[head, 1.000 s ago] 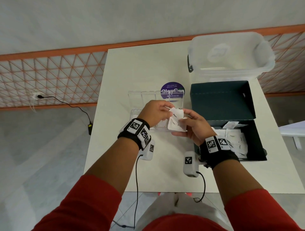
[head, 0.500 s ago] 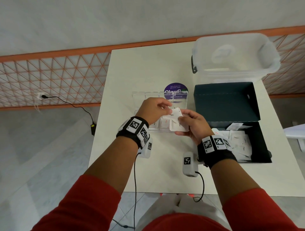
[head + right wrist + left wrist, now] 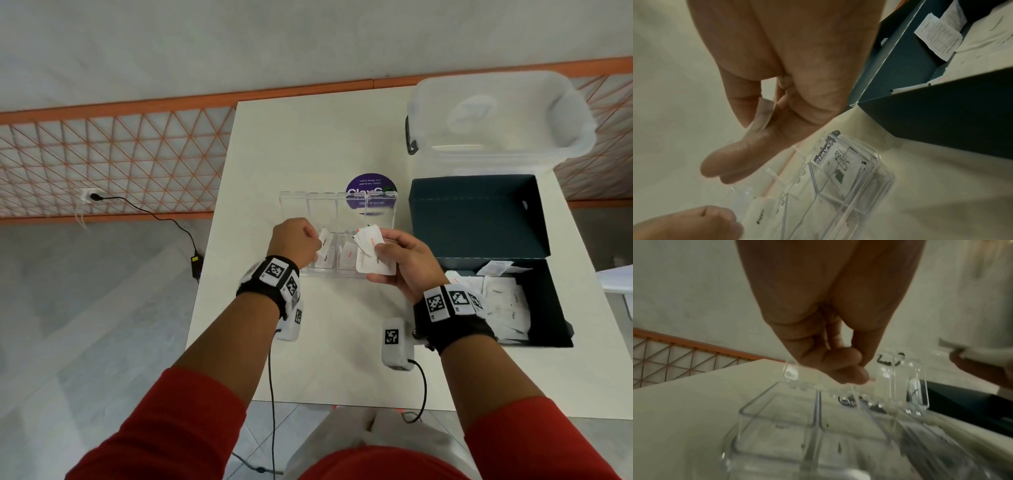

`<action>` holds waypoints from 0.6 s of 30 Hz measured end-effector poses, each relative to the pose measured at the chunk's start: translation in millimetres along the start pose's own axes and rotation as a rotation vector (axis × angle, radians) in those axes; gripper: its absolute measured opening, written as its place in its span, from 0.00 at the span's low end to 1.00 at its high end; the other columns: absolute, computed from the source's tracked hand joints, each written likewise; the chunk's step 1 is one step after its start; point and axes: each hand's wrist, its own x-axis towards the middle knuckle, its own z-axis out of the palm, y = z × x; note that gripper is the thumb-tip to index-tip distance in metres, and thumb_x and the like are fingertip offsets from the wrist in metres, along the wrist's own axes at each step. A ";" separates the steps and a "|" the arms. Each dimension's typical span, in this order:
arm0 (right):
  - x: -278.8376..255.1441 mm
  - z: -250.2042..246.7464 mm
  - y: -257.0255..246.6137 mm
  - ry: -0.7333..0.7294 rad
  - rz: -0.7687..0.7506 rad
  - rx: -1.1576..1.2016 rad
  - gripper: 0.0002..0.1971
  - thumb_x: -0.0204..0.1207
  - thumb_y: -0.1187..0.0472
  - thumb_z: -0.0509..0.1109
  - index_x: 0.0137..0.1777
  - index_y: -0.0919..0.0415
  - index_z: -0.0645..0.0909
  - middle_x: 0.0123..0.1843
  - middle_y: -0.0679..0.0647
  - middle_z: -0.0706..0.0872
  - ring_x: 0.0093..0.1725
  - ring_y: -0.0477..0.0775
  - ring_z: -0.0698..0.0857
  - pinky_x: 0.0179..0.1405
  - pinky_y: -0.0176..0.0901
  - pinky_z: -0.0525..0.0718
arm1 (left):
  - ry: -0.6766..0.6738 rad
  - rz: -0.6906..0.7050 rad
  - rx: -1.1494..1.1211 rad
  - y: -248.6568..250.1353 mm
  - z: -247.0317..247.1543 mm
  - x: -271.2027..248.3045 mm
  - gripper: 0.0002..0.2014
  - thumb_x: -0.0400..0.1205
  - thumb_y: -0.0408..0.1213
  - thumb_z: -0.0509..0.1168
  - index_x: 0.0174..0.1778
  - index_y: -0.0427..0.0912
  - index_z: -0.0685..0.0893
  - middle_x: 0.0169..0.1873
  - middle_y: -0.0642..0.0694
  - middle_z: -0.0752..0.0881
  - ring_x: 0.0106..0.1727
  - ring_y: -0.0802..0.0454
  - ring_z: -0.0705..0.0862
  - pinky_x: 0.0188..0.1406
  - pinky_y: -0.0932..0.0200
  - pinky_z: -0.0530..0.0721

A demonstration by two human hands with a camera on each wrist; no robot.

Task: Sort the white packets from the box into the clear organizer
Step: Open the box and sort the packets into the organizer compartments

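Both hands are up over the clear organizer [image 3: 337, 236] in the middle of the white tabletop [image 3: 308, 144], its lid tipped open toward the far side; the left hand [image 3: 294, 241] hovers above the left compartments with its fingers [image 3: 840, 365] curled tight and pinching a single white packet [image 3: 324, 244] by its upper edge, the packet hanging over a compartment where another packet [image 3: 323, 263] already lies, and in the left wrist view the packet itself is hidden behind the knuckles; the right hand [image 3: 402, 265] sits over the organizer's right end, its fingers [image 3: 725, 165] wrapped round a small stack of white packets [image 3: 371, 255], the top ones fanned out with red print showing; one packet with red lettering [image 3: 349, 260] lies in a middle compartment, and the right wrist view picks out a packet with dark print [image 3: 840, 165] in the end compartment; just right of the organizer stands the dark box [image 3: 555, 308], lid up, a loose heap of white packets [image 3: 500, 301] inside; behind it a translucent lidded tub [image 3: 496, 116], and a round purple sticker [image 3: 371, 186] shows through the organizer's lid
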 end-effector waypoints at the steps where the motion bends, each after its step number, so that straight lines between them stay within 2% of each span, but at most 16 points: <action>1: 0.6 0.6 0.0 0.000 0.004 -0.002 0.12 0.81 0.69 0.68 0.57 0.54 0.88 0.55 0.57 0.91 0.49 0.60 0.92 0.32 0.47 0.90 | 0.006 -0.012 0.026 -2.0 5.1 -0.4 0.08 0.75 0.27 0.65 0.34 0.45 0.81 0.38 0.46 0.89 0.29 0.52 0.89 0.29 0.64 0.85; 3: 1.8 0.8 0.0 0.002 0.008 -0.004 0.12 0.81 0.70 0.68 0.56 0.54 0.88 0.56 0.57 0.90 0.49 0.60 0.91 0.31 0.47 0.90 | 0.009 -0.025 0.083 -4.0 15.3 -0.2 0.08 0.76 0.27 0.65 0.35 0.44 0.82 0.43 0.43 0.89 0.37 0.45 0.90 0.39 0.54 0.89; 5: 3.0 0.2 0.4 0.010 0.015 -0.003 0.12 0.81 0.70 0.68 0.57 0.55 0.87 0.56 0.58 0.90 0.49 0.60 0.91 0.31 0.47 0.90 | -0.002 -0.015 0.157 -5.4 23.4 1.4 0.06 0.77 0.28 0.64 0.41 0.40 0.86 0.47 0.40 0.88 0.44 0.39 0.89 0.47 0.48 0.89; 8: 4.7 -2.5 2.0 0.017 0.020 -0.005 0.12 0.81 0.70 0.68 0.57 0.55 0.87 0.56 0.57 0.90 0.48 0.59 0.91 0.31 0.47 0.90 | -0.064 0.073 0.360 -10.0 33.0 5.1 0.10 0.78 0.28 0.62 0.48 0.38 0.88 0.50 0.40 0.88 0.50 0.40 0.87 0.51 0.53 0.86; 12: 7.1 -7.0 3.4 0.026 0.023 -0.004 0.12 0.80 0.69 0.69 0.56 0.53 0.88 0.54 0.55 0.91 0.48 0.59 0.92 0.32 0.47 0.90 | -0.124 0.250 0.646 -15.6 38.7 8.0 0.10 0.80 0.29 0.60 0.50 0.38 0.87 0.50 0.40 0.86 0.52 0.40 0.85 0.47 0.52 0.82; 15: 8.9 -7.9 2.5 0.029 0.020 -0.007 0.12 0.80 0.69 0.69 0.56 0.53 0.88 0.53 0.54 0.92 0.48 0.59 0.92 0.33 0.48 0.90 | -0.119 0.350 0.719 -19.0 37.2 11.4 0.13 0.81 0.29 0.59 0.56 0.40 0.86 0.56 0.41 0.82 0.55 0.39 0.83 0.48 0.51 0.80; 18: 10.0 -6.3 1.4 0.022 0.020 -0.012 0.12 0.80 0.69 0.69 0.56 0.53 0.88 0.54 0.55 0.91 0.49 0.60 0.92 0.33 0.48 0.90 | -0.218 0.381 0.781 -18.9 34.0 13.8 0.18 0.79 0.28 0.60 0.62 0.43 0.85 0.60 0.42 0.83 0.58 0.40 0.83 0.54 0.50 0.81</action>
